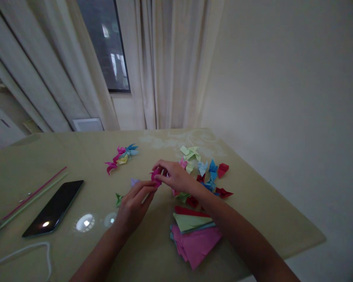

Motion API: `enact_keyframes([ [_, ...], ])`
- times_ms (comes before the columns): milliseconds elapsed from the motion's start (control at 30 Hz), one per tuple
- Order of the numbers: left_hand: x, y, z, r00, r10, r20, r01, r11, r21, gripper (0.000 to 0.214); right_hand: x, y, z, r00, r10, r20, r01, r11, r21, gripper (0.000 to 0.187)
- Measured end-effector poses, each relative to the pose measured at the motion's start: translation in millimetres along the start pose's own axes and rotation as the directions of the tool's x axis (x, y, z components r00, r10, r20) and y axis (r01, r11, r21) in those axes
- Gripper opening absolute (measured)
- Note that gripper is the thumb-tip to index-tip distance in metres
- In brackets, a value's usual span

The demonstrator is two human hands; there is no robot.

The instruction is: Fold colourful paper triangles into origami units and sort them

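Both my hands meet over the middle of the table (253,203). My right hand (176,176) pinches a small magenta folded paper piece (156,176) between thumb and fingers. My left hand (133,205) touches the same piece from below with curled fingertips. A lilac folded piece (134,181) and a green one (118,199) lie just left of my left hand. A heap of folded paper pieces (207,172) in blue, red, green and pink lies behind my right wrist.
A stack of flat coloured papers (195,235) lies under my right forearm. A row of joined folded pieces (122,156) sits further back. A black phone (54,213), two thin sticks (37,194) and a white cable (32,248) lie at left. Curtains and a window stand behind.
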State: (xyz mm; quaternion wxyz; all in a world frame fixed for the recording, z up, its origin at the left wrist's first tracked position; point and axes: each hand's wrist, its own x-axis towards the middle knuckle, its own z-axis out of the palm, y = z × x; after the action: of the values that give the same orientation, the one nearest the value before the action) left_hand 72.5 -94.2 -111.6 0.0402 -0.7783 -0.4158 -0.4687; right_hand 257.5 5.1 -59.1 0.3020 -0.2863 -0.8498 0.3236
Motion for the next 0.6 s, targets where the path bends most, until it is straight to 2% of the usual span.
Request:
enact_keyframes([
  [67,1,0,-1.1,1.0,-0.004,0.03,0.004,1.0,-0.002,0.016,2,3,-1,0.999,-0.021,0.034,0.022,0.999,-0.035,0.011],
  [133,2,-3,-5.5,0.998,-0.048,0.037,0.048,0.999,0.01,0.017,4,6,-5,0.999,-0.005,0.052,0.009,0.997,-0.076,0.009],
  [200,4,-12,-12.2,0.987,-0.159,0.004,0.158,0.984,0.077,0.022,5,9,-9,0.998,0.023,0.056,-0.015,0.991,-0.136,0.01],
  [267,2,-25,-18.9,0.966,-0.259,-0.018,0.257,0.941,0.22,0.028,6,11,-13,0.996,0.038,0.08,-0.02,0.977,-0.214,0.011],
  [333,-2,-38,-23.2,0.949,-0.313,0.04,0.275,0.882,0.384,0.033,6,12,-14,0.99,0.044,0.133,-0.003,0.956,-0.295,0.011],
  [400,-8,-49,-24.2,0.922,-0.359,0.146,0.252,0.841,0.479,0.036,6,15,-11,0.983,0.065,0.173,0.003,0.931,-0.366,0.01],
  [500,-15,-55,-22.2,0.876,-0.418,0.242,0.279,0.848,0.451,0.029,5,17,-5,0.971,0.125,0.203,-0.017,0.885,-0.465,0.008],
  [600,-15,-56,-20.4,0.869,-0.44,0.225,0.344,0.866,0.362,0.026,3,16,-4,0.957,0.178,0.229,-0.03,0.846,-0.532,0.008],
])
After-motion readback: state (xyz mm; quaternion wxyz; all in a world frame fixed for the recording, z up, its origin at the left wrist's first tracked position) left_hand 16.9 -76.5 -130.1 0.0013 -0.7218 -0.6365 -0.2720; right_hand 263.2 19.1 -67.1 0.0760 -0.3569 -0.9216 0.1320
